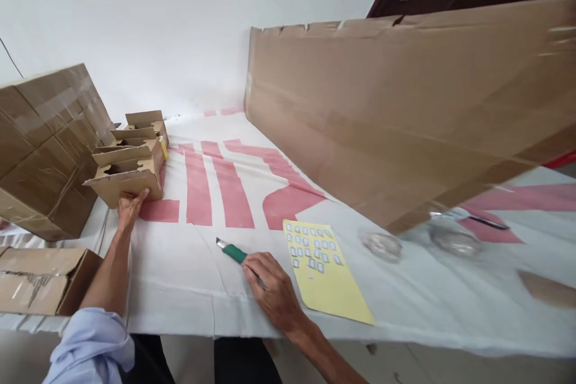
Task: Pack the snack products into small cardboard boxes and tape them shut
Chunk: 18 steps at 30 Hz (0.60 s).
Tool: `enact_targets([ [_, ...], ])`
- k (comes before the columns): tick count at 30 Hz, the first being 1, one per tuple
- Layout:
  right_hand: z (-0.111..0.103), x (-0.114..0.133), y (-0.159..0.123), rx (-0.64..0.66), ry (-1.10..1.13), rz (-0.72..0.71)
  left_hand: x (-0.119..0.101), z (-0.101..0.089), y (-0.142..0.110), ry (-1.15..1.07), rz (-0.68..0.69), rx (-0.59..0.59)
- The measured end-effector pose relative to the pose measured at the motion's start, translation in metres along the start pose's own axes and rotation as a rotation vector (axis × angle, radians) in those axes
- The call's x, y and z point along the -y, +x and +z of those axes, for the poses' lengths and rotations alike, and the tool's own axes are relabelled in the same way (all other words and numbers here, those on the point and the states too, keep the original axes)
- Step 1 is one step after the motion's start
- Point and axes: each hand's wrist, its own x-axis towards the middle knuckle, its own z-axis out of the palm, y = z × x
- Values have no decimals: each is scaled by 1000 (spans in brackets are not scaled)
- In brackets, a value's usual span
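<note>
My right hand [272, 288] is closed round a green utility knife [234, 252], its metal blade pointing up and left above the white cloth. Over on the left, my left hand [129, 207] grips the lower front of a small open cardboard box [130, 183], thumb stretched along its face; some fingertips are hidden. Behind that box stand more small boxes [146, 125] in a row, flaps raised. A yellow sheet [330, 288] bearing rows of small pale stickers [311, 246] lies just right of my right hand.
A large taped carton [49, 156] stands at the left, with a closed box [38, 282] nearer me. A broad cardboard panel [382, 114] rises along the back right. Clear tape rolls [382, 246] and a dark-handled tool [488, 222] lie on the cloth at right.
</note>
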Motion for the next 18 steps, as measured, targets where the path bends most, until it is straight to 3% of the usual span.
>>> enact_targets([
  [10, 0, -7, -9, -35, 26, 15, -22, 7, 53, 165, -67, 36],
  [18, -4, -10, -7, -51, 33, -21, -32, 35, 80, 121, -28, 58],
])
